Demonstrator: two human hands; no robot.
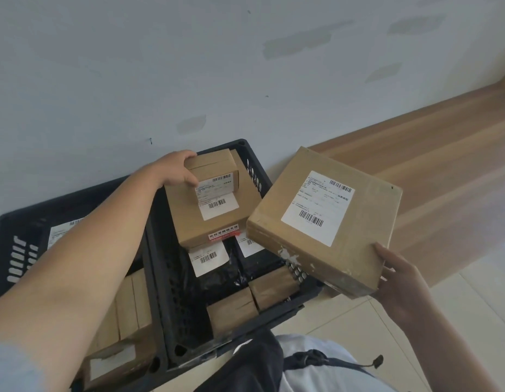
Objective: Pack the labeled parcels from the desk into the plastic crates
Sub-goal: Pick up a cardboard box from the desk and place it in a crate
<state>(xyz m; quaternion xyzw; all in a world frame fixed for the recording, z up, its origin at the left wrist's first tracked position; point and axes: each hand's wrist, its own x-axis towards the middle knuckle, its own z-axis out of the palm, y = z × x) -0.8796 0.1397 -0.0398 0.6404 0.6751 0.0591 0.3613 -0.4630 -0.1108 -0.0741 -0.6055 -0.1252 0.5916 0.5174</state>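
Seen from a head camera, looking down at two dark slotted plastic crates (160, 278) side by side against a pale wall, on a tiled floor. Left hand (176, 171) reaching over the right crate, grip closed around a small brown cardboard parcel with a white barcode label (214, 172), set on top of a larger brown labeled box (214, 213) inside that crate. Right hand (398, 278) holding a flat square brown cardboard parcel with a white shipping label (327, 219) by its near corner, tilted, overhanging the crate's right rim. Wooden bench (443, 165) behind, to the right. Packing step under way; next, probably releasing the small parcel, then finding room for the flat one among the boxes already inside.
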